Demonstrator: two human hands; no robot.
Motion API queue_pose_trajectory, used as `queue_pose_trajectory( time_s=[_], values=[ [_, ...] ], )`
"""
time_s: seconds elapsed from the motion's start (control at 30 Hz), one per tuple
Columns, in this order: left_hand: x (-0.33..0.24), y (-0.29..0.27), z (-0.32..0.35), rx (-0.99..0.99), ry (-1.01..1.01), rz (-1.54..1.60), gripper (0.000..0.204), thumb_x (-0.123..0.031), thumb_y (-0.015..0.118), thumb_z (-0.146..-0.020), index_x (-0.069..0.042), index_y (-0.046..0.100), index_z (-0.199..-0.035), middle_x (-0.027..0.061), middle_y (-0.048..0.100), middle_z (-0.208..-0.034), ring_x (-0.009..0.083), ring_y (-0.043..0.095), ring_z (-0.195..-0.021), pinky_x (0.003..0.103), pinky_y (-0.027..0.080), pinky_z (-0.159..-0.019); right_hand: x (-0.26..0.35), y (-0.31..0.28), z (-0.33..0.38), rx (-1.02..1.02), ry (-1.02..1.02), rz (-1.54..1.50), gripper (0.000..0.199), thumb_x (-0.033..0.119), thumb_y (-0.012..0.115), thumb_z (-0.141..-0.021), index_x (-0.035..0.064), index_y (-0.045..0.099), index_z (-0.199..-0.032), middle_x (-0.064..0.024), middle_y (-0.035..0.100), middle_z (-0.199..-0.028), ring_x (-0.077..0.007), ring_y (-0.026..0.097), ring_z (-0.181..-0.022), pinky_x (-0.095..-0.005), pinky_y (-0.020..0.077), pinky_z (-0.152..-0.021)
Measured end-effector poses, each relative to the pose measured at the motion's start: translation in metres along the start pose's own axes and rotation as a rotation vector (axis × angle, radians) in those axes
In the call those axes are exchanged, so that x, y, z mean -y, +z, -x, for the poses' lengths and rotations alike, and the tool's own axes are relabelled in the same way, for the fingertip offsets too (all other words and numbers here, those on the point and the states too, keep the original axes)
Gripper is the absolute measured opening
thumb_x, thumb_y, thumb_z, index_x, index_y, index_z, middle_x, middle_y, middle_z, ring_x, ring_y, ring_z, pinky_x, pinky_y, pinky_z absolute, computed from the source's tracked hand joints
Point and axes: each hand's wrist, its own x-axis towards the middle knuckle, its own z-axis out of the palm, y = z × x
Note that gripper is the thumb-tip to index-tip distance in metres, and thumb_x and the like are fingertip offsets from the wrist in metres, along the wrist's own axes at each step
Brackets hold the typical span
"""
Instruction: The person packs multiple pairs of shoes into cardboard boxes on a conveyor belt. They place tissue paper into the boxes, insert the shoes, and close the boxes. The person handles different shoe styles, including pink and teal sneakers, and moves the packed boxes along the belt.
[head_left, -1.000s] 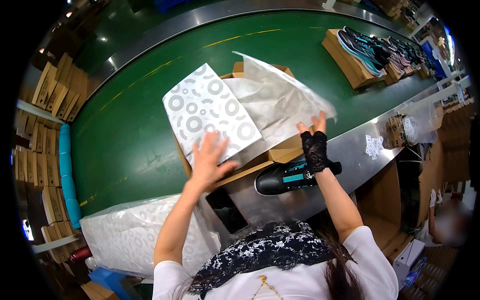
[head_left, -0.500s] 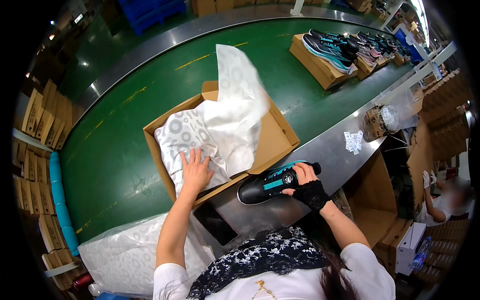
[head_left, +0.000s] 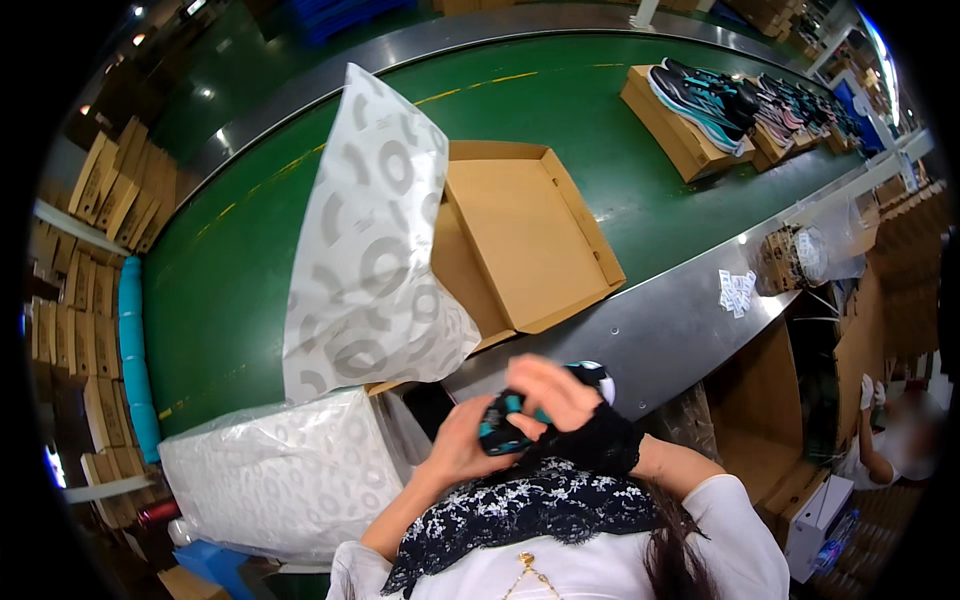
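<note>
A black and teal shoe (head_left: 497, 424) is close in front of my chest, largely covered by my hands. My left hand (head_left: 462, 443) is closed around one end of it. Across its middle lies my right hand (head_left: 558, 396), in a black lace fingerless glove, thumb and fingers around the shoe and slightly blurred. Beyond them stands an open cardboard shoe box (head_left: 535, 235), its lid laid back on the right. White wrapping paper (head_left: 370, 250) with grey rings rises from the box and hangs over its left and near sides.
A plastic-wrapped stack of ring-patterned paper (head_left: 280, 470) is at the near left, with a dark phone (head_left: 428, 408) beside it. Small white packets (head_left: 737, 292) lie on the metal edge (head_left: 650, 345). Shoes on boxes (head_left: 690, 135) line the green belt (head_left: 230, 290) at far right.
My left hand has left the paper in the box and come to the shoe. The shoe has been lifted toward my chest. The paper now flops left over the box's side.
</note>
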Motion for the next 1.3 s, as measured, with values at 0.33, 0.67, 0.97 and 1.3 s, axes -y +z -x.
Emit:
queue_pose_trajectory(
  time_s=[0.33,0.67,0.97,1.3],
  values=[
    [-0.012,-0.085,0.115,-0.169,-0.58,0.068,0.057,-0.022,0.076,-0.051,0.002,0.054,-0.098,0.0103,0.059,-0.089,0.0152,0.055,-0.079,0.028,0.044,-0.073,-0.004,0.108,-0.114,-0.009,-0.457,0.444,0.065,0.013,0.06,-0.066,0.0124,0.035,-0.126,-0.0221,0.04,-0.122,-0.0348,0.045,-0.105,-0.039,0.0388,-0.077],
    [0.002,-0.081,0.153,-0.514,-0.59,0.526,0.057,-0.013,0.078,-0.049,0.007,0.054,-0.097,0.0085,0.06,-0.089,0.0126,0.054,-0.08,0.027,0.044,-0.076,-0.13,0.032,-0.11,-0.547,0.201,-0.779,0.045,0.012,0.054,-0.077,0.0058,0.039,-0.119,-0.0097,0.053,-0.098,-0.0199,0.051,-0.088,-0.0335,0.0399,-0.082],
    [-0.009,-0.096,0.051,-0.578,-0.229,0.003,0.066,-0.016,0.078,-0.05,0.001,0.05,-0.106,0.0119,0.053,-0.107,0.0178,0.053,-0.096,0.03,0.042,-0.084,-0.186,-0.017,-0.031,-0.469,0.424,-1.278,0.039,0.016,0.052,-0.077,0.0075,0.044,-0.114,-0.0098,0.048,-0.116,-0.026,0.048,-0.104,-0.0395,0.0395,-0.085],
    [0.019,-0.091,0.024,-0.618,-0.296,0.545,0.071,-0.002,0.074,-0.044,0.0,0.047,-0.11,0.0072,0.053,-0.101,0.0187,0.053,-0.09,0.03,0.043,-0.081,-0.083,0.039,-0.086,-0.64,0.372,0.026,0.035,0.03,0.065,-0.074,-0.0017,0.055,-0.085,-0.0065,0.055,-0.071,-0.0161,0.048,-0.066,-0.0285,0.0414,-0.066]
  ],
)
